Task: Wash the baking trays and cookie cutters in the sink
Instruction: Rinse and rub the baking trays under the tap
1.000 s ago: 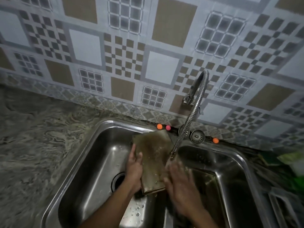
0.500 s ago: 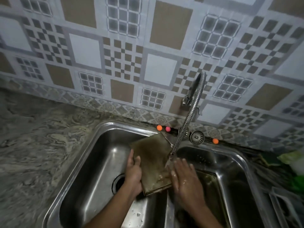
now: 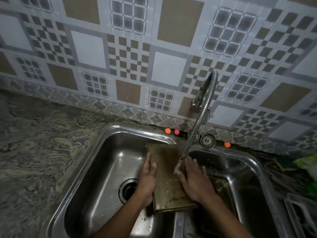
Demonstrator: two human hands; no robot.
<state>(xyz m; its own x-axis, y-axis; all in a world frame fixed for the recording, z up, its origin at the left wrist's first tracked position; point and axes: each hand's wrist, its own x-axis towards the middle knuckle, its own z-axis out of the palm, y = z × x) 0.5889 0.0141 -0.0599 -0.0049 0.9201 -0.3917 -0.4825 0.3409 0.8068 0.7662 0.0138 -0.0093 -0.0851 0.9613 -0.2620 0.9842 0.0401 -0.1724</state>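
Left hand (image 3: 147, 179) grips the tray (image 3: 169, 177) edge; right hand (image 3: 195, 181), flat and open, has slid up under the tap (image 3: 197, 124), rubbing: rinse underway.

A rectangular baking tray (image 3: 167, 177), its brownish surface stained and wet, is held tilted over the divider of the steel double sink (image 3: 96, 162), far edge raised. It lies between the fingers (image 3: 148, 162) of the left hand on its left rim and the fingers (image 3: 192, 164) of the right hand flat on its right side. A second dark tray (image 3: 221, 188) lies in the right basin, below the right fingers.
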